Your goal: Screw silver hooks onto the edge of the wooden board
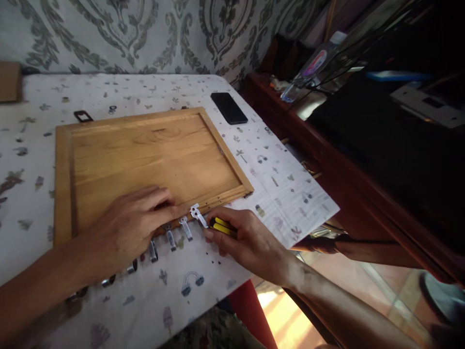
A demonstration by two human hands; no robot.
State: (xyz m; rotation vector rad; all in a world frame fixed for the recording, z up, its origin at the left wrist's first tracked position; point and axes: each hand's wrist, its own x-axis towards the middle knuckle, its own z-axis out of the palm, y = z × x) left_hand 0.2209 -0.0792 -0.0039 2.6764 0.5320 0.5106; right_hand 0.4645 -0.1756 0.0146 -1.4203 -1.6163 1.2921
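Observation:
A framed wooden panel (pixel 156 150) lies flat on the printed white cloth. Along its near edge sits a row of metal hooks (pixel 170 239), several of them sticking out toward me. My left hand (pixel 136 223) rests over the near-left part of the panel, its index finger reaching to a metal hook piece (pixel 197 213) at the edge. My right hand (pixel 243 237) is closed around a yellow and black handle (pixel 223 226), with the fingertips beside the outer end of that hook piece. The tool's tip cannot be made out.
A black phone (pixel 229 108) lies beyond the panel's right corner. Cardboard (pixel 9 81) sits at the far left. A dark red wooden desk (pixel 348 184) stands to the right, with a plastic bottle (pixel 314 65) on it. The patterned wall is behind.

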